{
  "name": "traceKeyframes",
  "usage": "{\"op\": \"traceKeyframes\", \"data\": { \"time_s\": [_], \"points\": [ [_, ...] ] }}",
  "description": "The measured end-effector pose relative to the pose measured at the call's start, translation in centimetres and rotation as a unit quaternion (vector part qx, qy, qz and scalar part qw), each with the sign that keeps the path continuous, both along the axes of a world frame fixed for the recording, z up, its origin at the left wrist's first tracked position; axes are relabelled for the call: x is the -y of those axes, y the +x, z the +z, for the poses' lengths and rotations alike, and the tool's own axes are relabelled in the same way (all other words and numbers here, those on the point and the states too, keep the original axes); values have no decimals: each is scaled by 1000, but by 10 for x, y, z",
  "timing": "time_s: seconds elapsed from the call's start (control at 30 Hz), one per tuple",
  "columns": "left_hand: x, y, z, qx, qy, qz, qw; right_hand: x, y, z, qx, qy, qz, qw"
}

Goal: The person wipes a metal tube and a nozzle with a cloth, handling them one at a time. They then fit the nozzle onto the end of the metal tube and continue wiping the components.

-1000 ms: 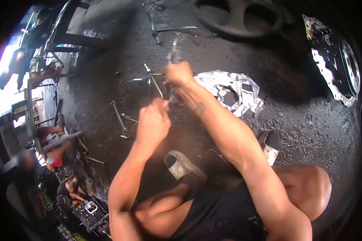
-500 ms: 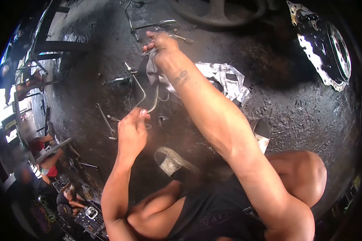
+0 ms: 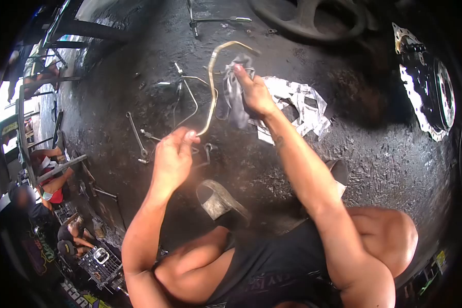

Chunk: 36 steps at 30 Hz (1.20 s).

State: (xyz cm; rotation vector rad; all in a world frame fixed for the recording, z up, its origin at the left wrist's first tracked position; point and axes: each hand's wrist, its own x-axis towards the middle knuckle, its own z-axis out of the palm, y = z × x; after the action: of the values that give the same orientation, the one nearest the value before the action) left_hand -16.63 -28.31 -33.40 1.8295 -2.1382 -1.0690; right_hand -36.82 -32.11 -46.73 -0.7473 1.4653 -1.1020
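Left hand (image 3: 174, 156): the fingertips (image 3: 190, 136) are closed together, pinching the lower end of a bent metal tube (image 3: 212, 87). From that pinch the tube rises clear of the floor (image 3: 374, 154), then curves over at the top towards the right hand (image 3: 254, 92).

Right hand: the fingers (image 3: 240, 73) are clamped on a grey rag (image 3: 233, 105), which hangs bunched just beside the tube's upper bend. It cannot be told whether the cloth actually touches the metal.

The tube is held in the air between both hands, above the middle of the dark, oil-stained floor.

On the floor below and left of the hands lie further thin bent tubes (image 3: 187, 97) and a wrench (image 3: 137, 137). A crumpled pale sheet (image 3: 305, 110) lies just right of the right hand. A worn sandal (image 3: 218, 200) rests near the person's knee.

A large dark ring (image 3: 313, 23) lies towards the far edge of the floor. A toothed metal disc (image 3: 431, 87) is at the right edge. Other people (image 3: 49, 182) sit at the left edge, well apart from the hands.
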Motion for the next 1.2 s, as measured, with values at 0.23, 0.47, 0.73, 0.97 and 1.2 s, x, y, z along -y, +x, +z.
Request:
{"op": "traceKeyframes", "data": {
  "time_s": [0.23,0.47,0.73,0.97,1.2],
  "points": [
    [11,14,27,6,-25,-5,1000,6,-51,-30,303,-105,-269,908],
    [-1,6,36,53,-6,-73,996,15,-47,15,-359,-100,46,927],
    [-12,78,57,89,-11,-158,983,-35,-20,38,-29,-32,268,963],
    [-17,148,94,41,1,-145,989,-59,2,90,92,-129,570,806],
    [-10,130,103,75,-111,-46,990,2,-34,87,-380,-208,453,780]
  ]
}}
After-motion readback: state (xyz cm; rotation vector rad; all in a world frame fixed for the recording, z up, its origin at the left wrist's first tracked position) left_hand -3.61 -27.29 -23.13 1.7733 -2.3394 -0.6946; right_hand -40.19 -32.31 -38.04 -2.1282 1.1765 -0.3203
